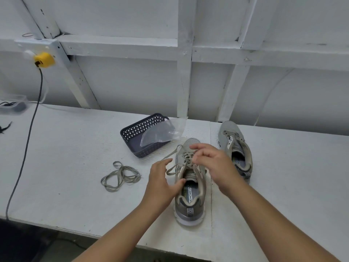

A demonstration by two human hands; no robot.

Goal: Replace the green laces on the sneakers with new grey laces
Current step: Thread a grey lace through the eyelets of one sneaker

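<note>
My right hand (209,163) pinches the lace (171,170) on the near sneaker (188,205), left hand (162,182) steadying it, fingers loose; far sneaker (236,148) laceless, one pulled lace (120,175) lies beside

"MEMORY FO…" reads on the insole (189,193) of the sneaker (189,186) just beside the left hand (162,183); the rest hidden. Second sneaker's (236,148) insole print beyond the right hand (213,165) is unreadable.

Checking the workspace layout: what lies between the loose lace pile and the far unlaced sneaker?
In the head view, the near grey sneaker being laced, with both hands on it.
</note>
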